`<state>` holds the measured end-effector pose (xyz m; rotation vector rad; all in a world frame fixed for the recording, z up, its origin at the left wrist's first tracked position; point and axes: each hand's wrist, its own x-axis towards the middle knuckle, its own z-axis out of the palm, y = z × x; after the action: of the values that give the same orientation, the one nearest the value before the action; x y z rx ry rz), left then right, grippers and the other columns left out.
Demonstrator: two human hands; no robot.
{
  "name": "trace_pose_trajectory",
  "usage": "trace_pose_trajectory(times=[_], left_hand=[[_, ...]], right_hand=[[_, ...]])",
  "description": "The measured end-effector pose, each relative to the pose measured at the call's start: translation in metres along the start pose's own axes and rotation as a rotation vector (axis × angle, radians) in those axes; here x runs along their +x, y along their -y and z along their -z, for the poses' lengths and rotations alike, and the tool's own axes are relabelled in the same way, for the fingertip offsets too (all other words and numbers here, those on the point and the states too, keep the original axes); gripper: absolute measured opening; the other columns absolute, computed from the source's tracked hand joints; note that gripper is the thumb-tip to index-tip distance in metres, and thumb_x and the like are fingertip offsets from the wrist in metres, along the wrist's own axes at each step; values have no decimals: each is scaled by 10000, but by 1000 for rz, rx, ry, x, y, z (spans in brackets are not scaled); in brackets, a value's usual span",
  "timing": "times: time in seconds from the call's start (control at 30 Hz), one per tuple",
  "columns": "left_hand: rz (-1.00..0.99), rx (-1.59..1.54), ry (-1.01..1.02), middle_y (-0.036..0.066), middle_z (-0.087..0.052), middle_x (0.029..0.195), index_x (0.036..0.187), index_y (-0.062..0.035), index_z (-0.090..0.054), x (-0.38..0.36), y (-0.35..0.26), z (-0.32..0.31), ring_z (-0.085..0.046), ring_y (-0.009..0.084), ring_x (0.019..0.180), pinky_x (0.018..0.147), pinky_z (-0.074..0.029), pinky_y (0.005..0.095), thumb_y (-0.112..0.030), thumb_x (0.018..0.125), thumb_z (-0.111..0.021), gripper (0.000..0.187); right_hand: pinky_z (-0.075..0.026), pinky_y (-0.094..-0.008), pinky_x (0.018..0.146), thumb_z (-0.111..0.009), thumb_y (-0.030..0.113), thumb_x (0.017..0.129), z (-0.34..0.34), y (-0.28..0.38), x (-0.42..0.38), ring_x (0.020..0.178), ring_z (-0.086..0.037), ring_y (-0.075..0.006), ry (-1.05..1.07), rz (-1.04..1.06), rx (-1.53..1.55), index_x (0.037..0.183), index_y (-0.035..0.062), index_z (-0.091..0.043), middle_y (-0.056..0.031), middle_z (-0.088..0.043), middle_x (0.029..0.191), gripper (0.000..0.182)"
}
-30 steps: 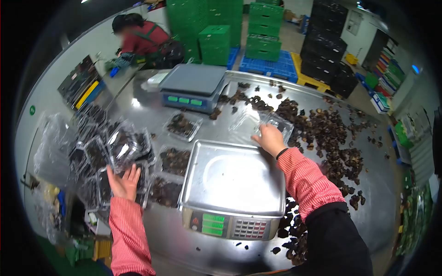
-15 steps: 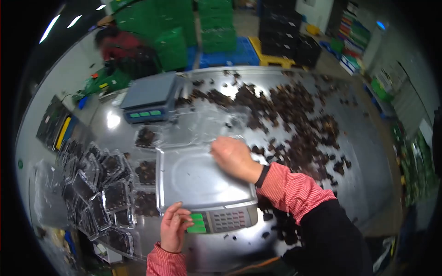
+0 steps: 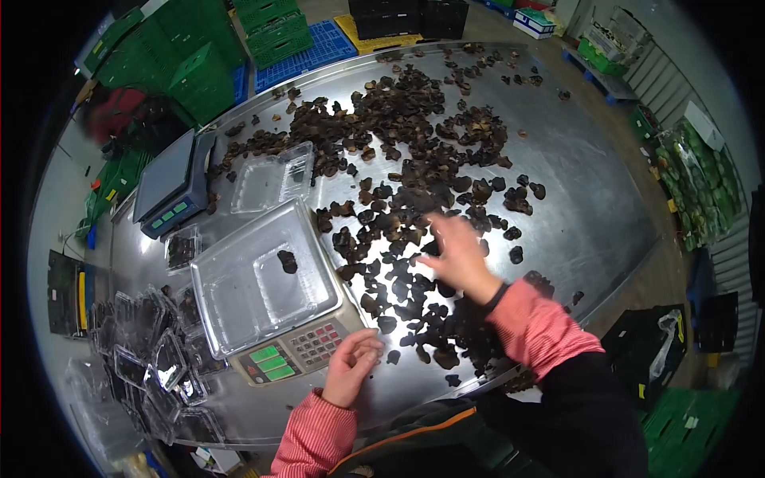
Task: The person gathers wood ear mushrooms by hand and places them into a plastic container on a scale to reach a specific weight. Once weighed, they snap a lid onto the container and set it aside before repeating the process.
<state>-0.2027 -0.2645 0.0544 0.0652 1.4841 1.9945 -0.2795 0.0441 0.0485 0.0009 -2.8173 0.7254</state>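
An open clear clamshell tray (image 3: 263,279) lies on the scale (image 3: 275,323) in front of me, with one dark mushroom piece (image 3: 288,260) in it. My left hand (image 3: 351,368) rests loosely curled on the steel table beside the scale's keypad, holding nothing. My right hand (image 3: 456,256), blurred, hovers with fingers spread over the heap of dark dried mushrooms (image 3: 406,191) spread across the table. Nothing is visible in its grasp.
A second empty clamshell tray (image 3: 272,177) lies beyond the scale, next to another scale (image 3: 171,185). Several filled, closed trays (image 3: 151,350) pile at the left. Green crates (image 3: 199,56) and a person in red (image 3: 119,111) stand beyond the steel table (image 3: 590,199). The table's edge runs along the right.
The view swung right. My right hand left the scale pan, where the open tray now lies, and reached over the mushroom heap. My left hand shifted from the scale's display to the table beside it.
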Motion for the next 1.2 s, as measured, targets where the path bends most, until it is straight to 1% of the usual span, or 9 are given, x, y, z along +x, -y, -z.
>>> trace_pose_trajectory(times=[0.1, 0.3, 0.4, 0.47, 0.57, 0.77, 1.03, 1.07, 1.2], left_hand=[[-43, 144, -40, 31, -614, 1132, 1336, -41, -535, 33, 12, -15, -562, 99, 1039, 882, -479, 237, 4, 941, -619, 406], [-91, 554, -201, 82, -557, 1234, 1403, -100, -484, 124, 9, -35, -532, 186, 1177, 989, -448, 348, -113, 835, -763, 633], [-289, 779, -277, 145, -553, 1235, 1434, -96, -455, 181, 4, -37, -536, 277, 1193, 1022, -433, 385, -158, 762, -809, 763], [-407, 933, -341, 190, -551, 1237, 1449, -95, -438, 216, -3, -36, -532, 342, 1193, 1042, -424, 417, -189, 701, -844, 857], [-251, 1218, -406, 222, -477, 1357, 1512, -136, -328, 254, -14, -38, -488, 401, 1241, 1065, -416, 464, -244, 638, -887, 1044], [93, 1566, -182, 246, -368, 1463, 1549, -208, -231, 292, -26, -51, -457, 466, 1258, 1085, -409, 488, -305, 554, -941, 1226], [-153, 1301, -161, 225, -423, 1354, 1485, -204, -370, 313, 20, -70, -507, 439, 1185, 1038, -460, 449, -111, 558, -875, 1060], [-285, 1090, -164, 220, -440, 1304, 1456, -172, -407, 307, 40, -65, -514, 411, 1184, 1027, -468, 406, -52, 576, -831, 984], [-296, 843, -139, 163, -519, 1226, 1442, -147, -426, 266, 37, -91, -558, 351, 1185, 1003, -477, 381, 5, 639, -757, 882]], right_hand=[[-504, -473, 890, -862, 398, 701, 49, -108, -13, 1073, -574, -393, 96, -394, -142, 1457, 123, -388, -220, -515, 1178, 933], [-496, -457, 989, -874, 493, 657, 107, -258, -13, 1174, -575, -441, 229, -699, -193, 1552, 191, -238, -277, -433, 1340, 1138], [-458, -461, 1041, -840, 569, 665, 93, -307, 4, 1230, -546, -440, 223, -715, -124, 1561, 206, -238, -278, -423, 1378, 1139], [-466, -458, 1029, -819, 602, 668, 88, -302, 18, 1227, -550, -431, 317, -644, -162, 1543, 210, -296, -261, -445, 1368, 1092], [-504, -453, 967, -771, 697, 643, 75, -261, 29, 1150, -594, -432, 439, -480, -74, 1493, 205, -399, -241, -485, 1330, 1050], [-560, -443, 844, -920, 471, 557, 23, -171, 30, 956, -660, -446, 461, -273, 4, 1543, 173, -235, -331, -469, 1247, 1237], [-542, -443, 884, -859, 280, 651, -39, -138, 84, 994, -645, -458, 373, -169, 221, 1486, 139, -359, -268, -551, 1221, 984], [-596, -405, 760, -807, 179, 707, -68, -158, 73, 917, -682, -378, 198, 13, 401, 1451, 128, -409, -202, -608, 1173, 845], [-584, -238, 486, -686, -9, 782, -18, -115, 48, 824, -663, -170, 469, -577, 1030, 1414, 125, -442, -102, -611, 1131, 691]])
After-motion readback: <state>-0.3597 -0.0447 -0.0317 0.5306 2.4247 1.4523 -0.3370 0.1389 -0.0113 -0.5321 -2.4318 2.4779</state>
